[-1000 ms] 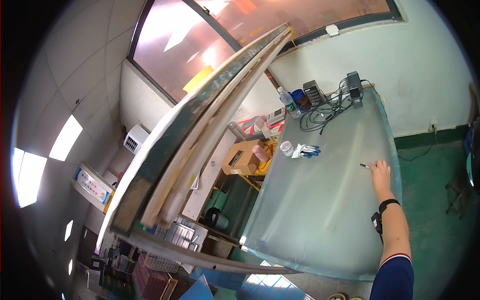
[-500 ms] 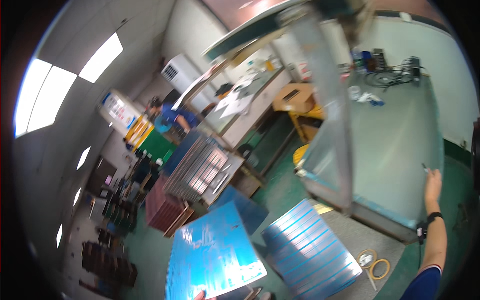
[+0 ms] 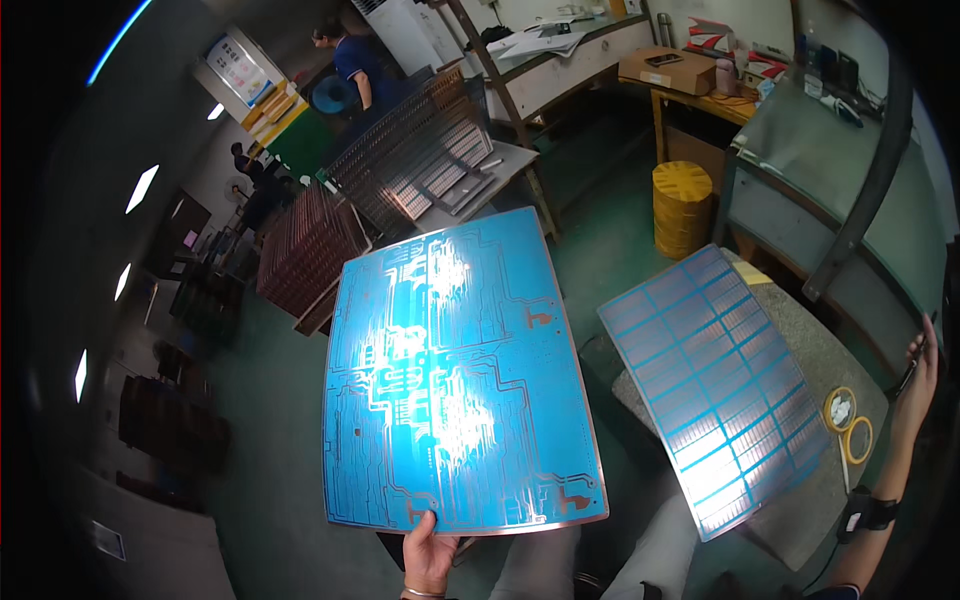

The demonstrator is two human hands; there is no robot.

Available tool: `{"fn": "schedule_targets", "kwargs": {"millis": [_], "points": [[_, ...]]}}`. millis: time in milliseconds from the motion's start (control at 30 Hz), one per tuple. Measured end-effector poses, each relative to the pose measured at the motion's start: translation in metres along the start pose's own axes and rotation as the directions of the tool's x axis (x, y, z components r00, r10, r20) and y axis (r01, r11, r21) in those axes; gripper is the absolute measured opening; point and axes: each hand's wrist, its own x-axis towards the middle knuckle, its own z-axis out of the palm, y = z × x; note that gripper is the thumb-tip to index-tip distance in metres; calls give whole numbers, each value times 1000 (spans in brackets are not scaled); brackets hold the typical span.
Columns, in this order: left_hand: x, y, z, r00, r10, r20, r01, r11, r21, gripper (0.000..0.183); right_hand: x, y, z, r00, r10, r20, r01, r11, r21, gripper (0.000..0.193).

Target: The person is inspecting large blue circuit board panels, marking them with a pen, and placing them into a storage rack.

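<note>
My left hand grips the lower edge of a large blue circuit board panel, thumb on its face and fingers underneath. The panel is tilted up in front of me, with copper-coloured traces and bright glare on it. At the far right, my right hand is closed around a slim, dark, pen-like tool, whose exact kind I cannot make out. Between the hands, a second panel, with a grid of blue lines and coppery blocks, rests on a grey-topped stand.
Two yellow tape rings lie on the stand's right side. Beyond are a glass-topped table with a metal post, a yellow drum and a cardboard box. Racked panels stand left, with a person in blue behind.
My view has swung down and levelled. The blue panel has come up fully into view in my left hand. My right hand has moved off the glass-topped table, carrying the slim tool.
</note>
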Motion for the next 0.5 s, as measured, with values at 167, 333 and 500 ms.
{"fn": "schedule_targets", "kwargs": {"millis": [167,333,500], "points": [[-16,-5,-89,997,-49,54,49,999,1,52,-133,-84,103,940,-17,341,-18,995,101,36],[-69,-6,-152,999,-43,18,43,999,-31,50,-296,-140,157,733,-39,679,-18,997,77,13],[-112,-18,-186,998,-62,-11,61,992,-108,46,-380,-170,168,498,-121,859,46,993,113,24]]}}
